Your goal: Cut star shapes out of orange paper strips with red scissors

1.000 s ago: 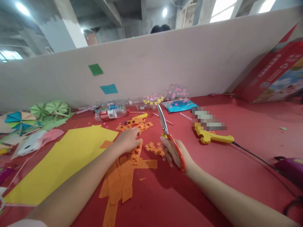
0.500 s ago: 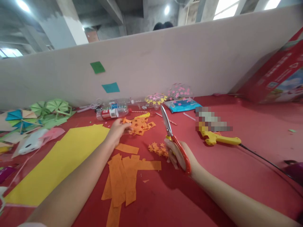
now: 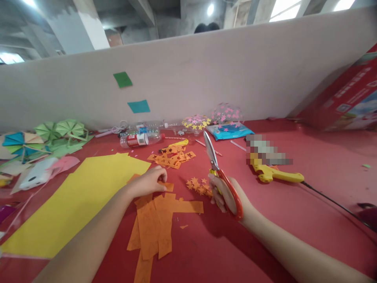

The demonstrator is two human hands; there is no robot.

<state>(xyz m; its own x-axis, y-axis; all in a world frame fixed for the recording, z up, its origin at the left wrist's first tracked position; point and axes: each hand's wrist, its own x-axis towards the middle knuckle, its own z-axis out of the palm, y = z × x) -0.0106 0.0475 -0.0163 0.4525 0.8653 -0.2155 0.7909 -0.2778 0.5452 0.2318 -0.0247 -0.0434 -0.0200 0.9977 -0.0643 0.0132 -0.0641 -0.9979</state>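
My left hand is closed with bent fingers at an orange paper strip, pinching it low over the table; part of the strip is hidden under the hand. Below lies a pile of orange paper strips. My right hand grips scissors with red handles, their blades together and pointing up and away. Small orange paper stars are heaped just left of that hand. Farther back are orange scraps with star-shaped holes.
Yellow paper sheets cover the left side. Plastic bottles, star-covered clear domes and a blue packet stand along the white partition. A yellow glue gun with a black cord lies right.
My left hand has let go of the star-punched scraps and moved back toward me onto the orange strip. My right hand still holds the scissors in nearly the same place.
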